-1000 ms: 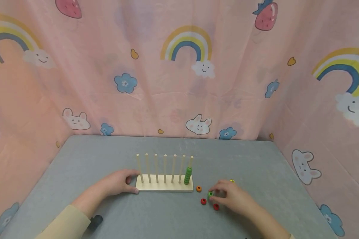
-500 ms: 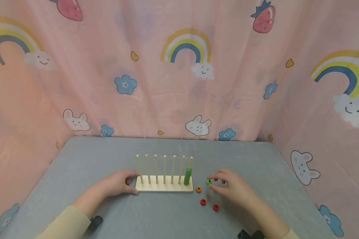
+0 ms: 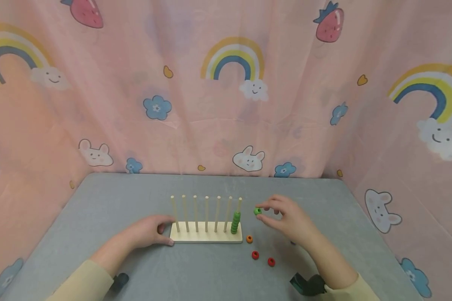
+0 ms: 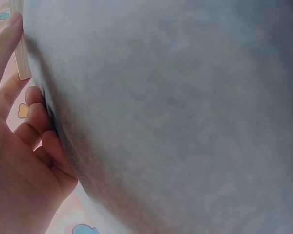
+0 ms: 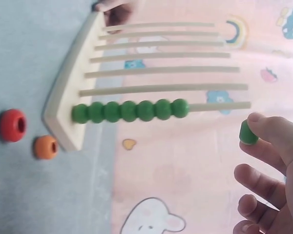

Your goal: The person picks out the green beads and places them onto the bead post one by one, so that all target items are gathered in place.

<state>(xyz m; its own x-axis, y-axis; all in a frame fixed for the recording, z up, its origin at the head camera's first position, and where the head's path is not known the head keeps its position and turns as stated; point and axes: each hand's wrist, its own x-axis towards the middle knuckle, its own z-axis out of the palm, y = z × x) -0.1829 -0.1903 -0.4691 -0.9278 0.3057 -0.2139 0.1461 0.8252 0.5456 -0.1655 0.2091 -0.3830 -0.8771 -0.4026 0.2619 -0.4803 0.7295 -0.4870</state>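
A pale wooden peg stand [image 3: 207, 238] with a row of upright pegs lies on the grey table. Stacked green beads [image 5: 129, 111] fill much of its rightmost peg; the other pegs are bare. My left hand [image 3: 150, 231] grips the stand's left end, thumb in front and fingers behind; in the left wrist view the stand's end [image 4: 22, 61] shows by the thumb. Between thumb and index finger, my right hand [image 3: 291, 219] pinches a green bead [image 5: 247, 132]. That bead is held in the air just right of the loaded peg, apart from its tip.
An orange bead [image 3: 249, 239] lies near the stand's right front corner. Two red beads, one nearer the stand [image 3: 255, 255] and one farther right [image 3: 271, 262], lie in front of it. A pink patterned curtain [image 3: 226, 125] surrounds the table's back and sides.
My right hand has picked up the green bead from beside the loose beads and raised it up and leftward to near peg-top height. The left hand stays at the stand's end.
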